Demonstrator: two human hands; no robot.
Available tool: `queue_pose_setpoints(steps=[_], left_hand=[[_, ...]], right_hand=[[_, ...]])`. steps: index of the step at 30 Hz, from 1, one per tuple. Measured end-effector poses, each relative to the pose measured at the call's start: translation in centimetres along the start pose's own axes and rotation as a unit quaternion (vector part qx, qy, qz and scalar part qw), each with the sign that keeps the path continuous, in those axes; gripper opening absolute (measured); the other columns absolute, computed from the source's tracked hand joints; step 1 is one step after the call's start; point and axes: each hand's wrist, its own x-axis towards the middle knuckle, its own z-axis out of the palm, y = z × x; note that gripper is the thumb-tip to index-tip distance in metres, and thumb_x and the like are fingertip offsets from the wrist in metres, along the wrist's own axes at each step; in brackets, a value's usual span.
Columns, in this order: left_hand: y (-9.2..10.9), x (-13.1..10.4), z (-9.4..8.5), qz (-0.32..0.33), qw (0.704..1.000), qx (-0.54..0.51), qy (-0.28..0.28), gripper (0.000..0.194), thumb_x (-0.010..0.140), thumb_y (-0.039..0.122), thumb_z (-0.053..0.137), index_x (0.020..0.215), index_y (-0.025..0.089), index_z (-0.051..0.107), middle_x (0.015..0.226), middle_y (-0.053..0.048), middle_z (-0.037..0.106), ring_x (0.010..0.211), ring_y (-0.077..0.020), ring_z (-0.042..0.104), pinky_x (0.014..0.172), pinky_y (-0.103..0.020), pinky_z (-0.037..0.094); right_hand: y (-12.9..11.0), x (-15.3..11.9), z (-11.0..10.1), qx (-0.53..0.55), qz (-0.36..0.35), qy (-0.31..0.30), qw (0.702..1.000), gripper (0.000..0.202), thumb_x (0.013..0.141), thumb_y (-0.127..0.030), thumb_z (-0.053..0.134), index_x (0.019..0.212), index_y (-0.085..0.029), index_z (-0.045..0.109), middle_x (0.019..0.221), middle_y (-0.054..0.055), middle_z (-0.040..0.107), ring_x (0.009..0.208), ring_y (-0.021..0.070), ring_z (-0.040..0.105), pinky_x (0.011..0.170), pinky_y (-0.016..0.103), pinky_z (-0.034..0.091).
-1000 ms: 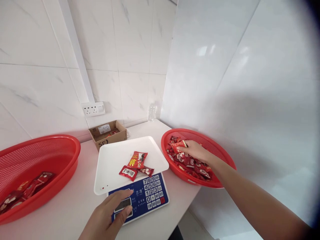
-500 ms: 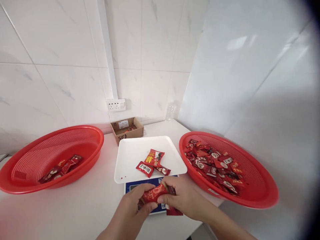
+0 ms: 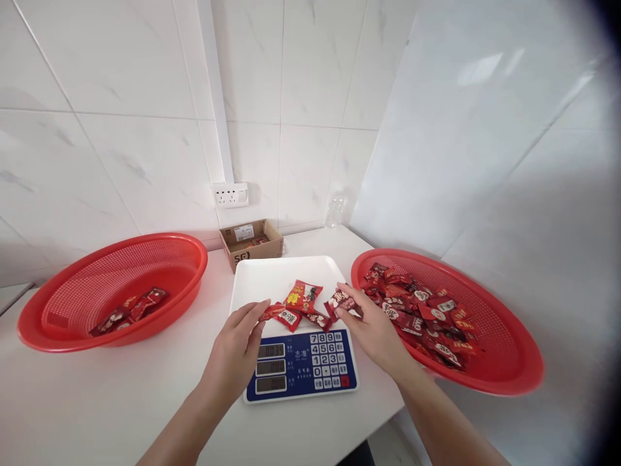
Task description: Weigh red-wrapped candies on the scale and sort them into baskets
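Note:
My left hand (image 3: 239, 342) pinches a small red snack packet (image 3: 272, 312) over the near left part of the white weighing tray (image 3: 264, 272). Between the fingers of my right hand (image 3: 371, 323) is a dark red snack packet (image 3: 339, 300), above the tray's right side. Several red packets lie in a small heap on the tray between my hands, one with large yellow print (image 3: 301, 296) on top. The blue keypad panel of the digital scale (image 3: 301, 366) shows in front of the tray, its displays lit with dim digits.
To the right, a red perforated basket (image 3: 504, 323) holds a pile of packets. Another red basket (image 3: 189, 285) on the left has a few packets in it. A small cardboard box (image 3: 257, 254) and a clear plastic bottle (image 3: 336, 210) stand near the wall.
My hands have separated and moved forward from in front of the scale to over the tray, each with a packet. The scale's panel, partly covered before, now shows fully.

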Motion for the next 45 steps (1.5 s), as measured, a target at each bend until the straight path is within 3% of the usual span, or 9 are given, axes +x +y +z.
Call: queue_pose_setpoints(steps=[3, 9, 19, 24, 29, 32, 36, 40, 45], left_hand=[[0.1, -0.6, -0.4, -0.001, 1.000, -0.009, -0.013, 0.036, 0.093, 0.026, 0.037, 0.123, 0.024, 0.055, 0.119, -0.007, 0.063, 0.109, -0.0195, 0.060, 0.089, -0.036, 0.052], [0.0, -2.4, -1.6, -0.022, 1.000, -0.016, -0.009, 0.033, 0.091, 0.030, 0.041, 0.121, 0.026, 0.054, 0.115, -0.005, 0.066, 0.101, -0.0182, 0.063, 0.083, -0.032, 0.055], [0.2, -4.7, -2.3, -0.043, 0.998, -0.043, -0.026, 0.027, 0.088, 0.037, 0.046, 0.110, 0.029, 0.059, 0.106, -0.002, 0.069, 0.086, -0.0167, 0.067, 0.043, -0.018, 0.049], [0.1, -4.7, -2.4, -0.032, 0.998, -0.050, -0.023, 0.024, 0.087, 0.035, 0.048, 0.108, 0.030, 0.059, 0.103, -0.001, 0.070, 0.087, -0.0153, 0.067, 0.047, -0.017, 0.051], [0.1, -4.8, -2.3, -0.042, 0.996, -0.070, -0.033, 0.024, 0.088, 0.035, 0.048, 0.109, 0.029, 0.059, 0.106, -0.002, 0.069, 0.089, -0.0150, 0.067, 0.045, -0.015, 0.050], [0.2, -4.7, -2.3, -0.034, 0.997, -0.060, -0.024, 0.023, 0.088, 0.034, 0.048, 0.109, 0.030, 0.059, 0.104, -0.001, 0.070, 0.087, -0.0146, 0.067, 0.047, -0.016, 0.051], [0.1, -4.7, -2.4, -0.004, 0.999, -0.038, -0.012, 0.023, 0.088, 0.032, 0.048, 0.108, 0.030, 0.059, 0.100, 0.000, 0.071, 0.087, -0.0146, 0.068, 0.062, -0.021, 0.056], [-0.1, -4.5, -2.1, 0.017, 0.999, -0.034, -0.013, 0.024, 0.089, 0.030, 0.047, 0.109, 0.029, 0.060, 0.101, -0.001, 0.070, 0.088, -0.0155, 0.068, 0.068, -0.023, 0.057], [0.0, -3.2, -0.8, 0.074, 0.997, -0.006, 0.001, 0.025, 0.091, 0.024, 0.043, 0.108, 0.026, 0.061, 0.105, -0.005, 0.065, 0.093, -0.0161, 0.065, 0.074, -0.025, 0.056]], right_hand=[[0.9, 1.1, 0.9, -0.040, -0.017, -0.013, 0.999, 0.054, 0.081, -0.032, 0.050, 0.134, -0.022, 0.043, 0.137, 0.008, 0.049, 0.120, 0.0218, 0.050, 0.099, 0.036, 0.042], [1.8, 1.5, 1.1, -0.197, -0.075, -0.018, 0.977, 0.036, 0.085, -0.026, 0.048, 0.117, -0.016, 0.061, 0.131, 0.013, 0.055, 0.122, 0.0249, 0.048, 0.106, 0.040, 0.035], [1.4, -0.1, 0.7, -0.148, -0.052, -0.060, 0.986, 0.035, 0.087, -0.029, 0.045, 0.117, -0.020, 0.061, 0.117, 0.009, 0.065, 0.109, 0.0223, 0.059, 0.093, 0.038, 0.047], [1.5, -0.1, 1.6, -0.185, -0.090, -0.043, 0.978, 0.044, 0.086, -0.039, 0.049, 0.126, -0.021, 0.056, 0.137, 0.011, 0.048, 0.128, 0.0251, 0.042, 0.106, 0.043, 0.035], [0.4, 0.0, 3.3, -0.227, -0.126, -0.127, 0.957, 0.057, 0.086, -0.050, 0.049, 0.138, -0.028, 0.043, 0.155, 0.009, 0.016, 0.141, 0.0337, 0.006, 0.109, 0.055, 0.021], [-0.5, 0.5, 4.6, -0.250, -0.127, -0.157, 0.947, 0.045, 0.091, -0.037, 0.045, 0.135, -0.029, 0.047, 0.155, 0.008, 0.017, 0.141, 0.0334, 0.006, 0.110, 0.054, 0.020], [-1.1, 2.0, 6.2, -0.275, -0.121, -0.138, 0.944, 0.039, 0.091, -0.024, 0.043, 0.128, -0.029, 0.055, 0.152, 0.008, 0.026, 0.140, 0.0327, 0.014, 0.108, 0.053, 0.024], [-1.1, 3.4, 6.8, -0.282, -0.115, -0.124, 0.944, 0.039, 0.091, -0.023, 0.043, 0.127, -0.028, 0.056, 0.150, 0.009, 0.030, 0.139, 0.0338, 0.016, 0.107, 0.054, 0.025], [-0.2, 3.6, 5.7, -0.205, -0.142, -0.080, 0.965, 0.040, 0.093, -0.032, 0.038, 0.129, -0.027, 0.054, 0.147, 0.007, 0.035, 0.138, 0.0305, 0.021, 0.107, 0.053, 0.028]])
